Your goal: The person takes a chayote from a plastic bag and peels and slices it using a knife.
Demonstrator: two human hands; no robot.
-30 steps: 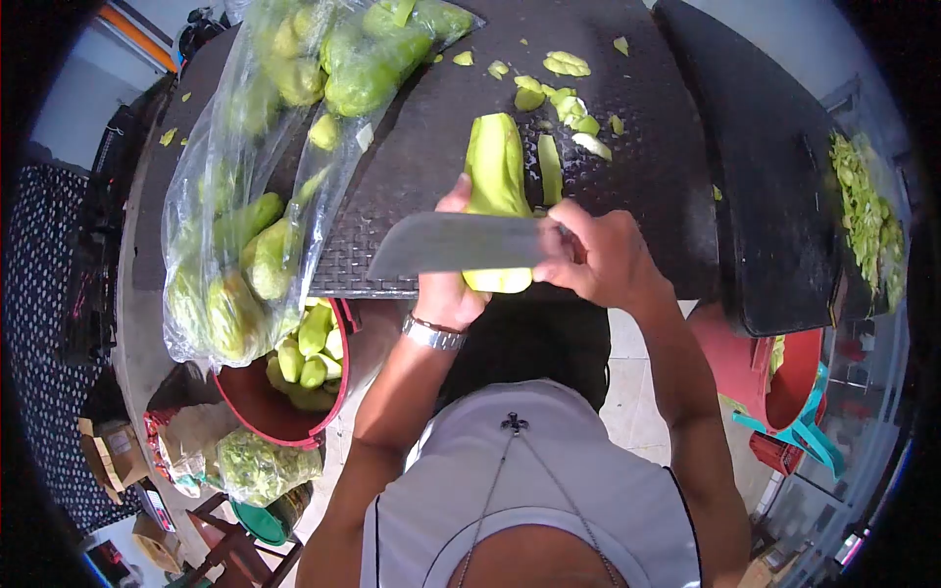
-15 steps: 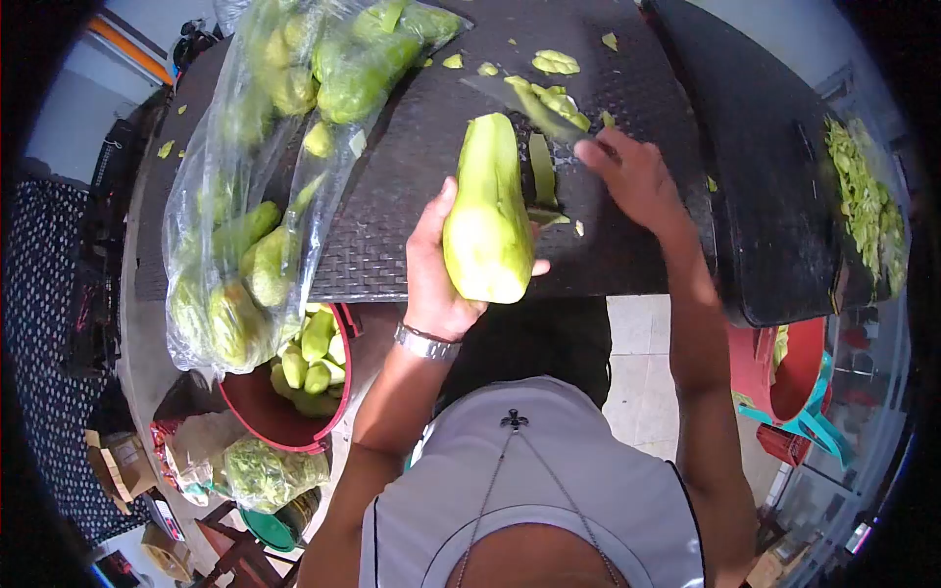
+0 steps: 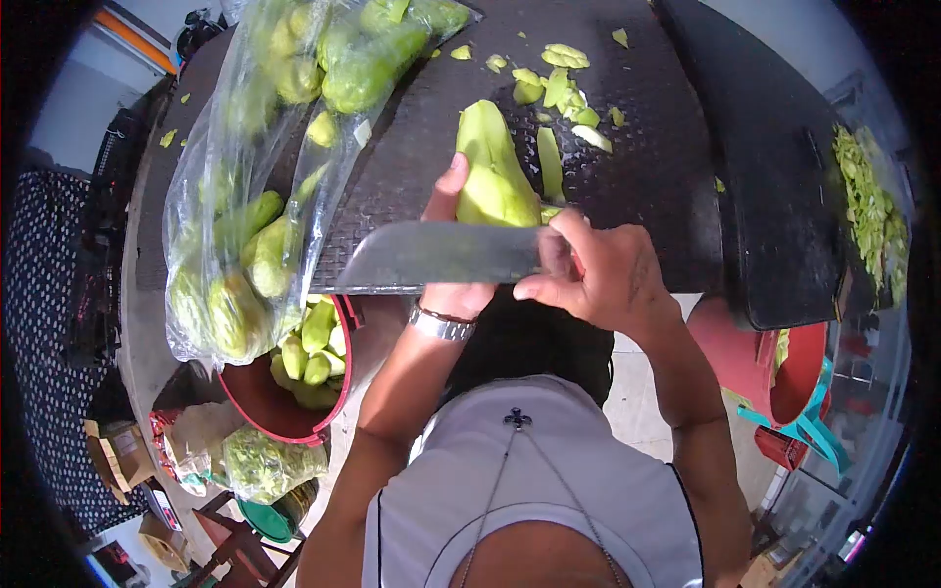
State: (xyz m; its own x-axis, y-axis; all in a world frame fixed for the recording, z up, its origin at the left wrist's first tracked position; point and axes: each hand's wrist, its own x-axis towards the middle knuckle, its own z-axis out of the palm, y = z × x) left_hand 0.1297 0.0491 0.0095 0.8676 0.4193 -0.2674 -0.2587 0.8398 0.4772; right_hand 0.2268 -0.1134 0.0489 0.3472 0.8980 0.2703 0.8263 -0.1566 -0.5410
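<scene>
A peeled, pale green papaya (image 3: pixel 493 162) stands lengthwise over the table's near edge, its narrow end pointing away. My left hand (image 3: pixel 449 196) is closed around its left side, thumb on top; the rest of that hand is hidden behind the blade. In my right hand (image 3: pixel 613 274) is a broad-bladed knife (image 3: pixel 441 255), its fingers wrapped at the handle end. The blade lies sideways, reaching left across the near end of the papaya, and whether it touches cannot be seen. Just beyond are peel strips (image 3: pixel 550 162) and cut scraps (image 3: pixel 573 98) on the table.
Clear plastic bags (image 3: pixel 338 181) of unpeeled green papayas cover the left of the dark woven tabletop (image 3: pixel 402 167). Below them stands a red bucket (image 3: pixel 338 392) with peeled pieces. A black board (image 3: pixel 774 196), shredded greens (image 3: pixel 867 206) and a red container (image 3: pixel 799 372) are at the right.
My right hand has brought the knife from the scraps back toward me, across the papaya's near end. A fresh pale slice lies among the scraps. My left hand and the papaya have shifted slightly away.
</scene>
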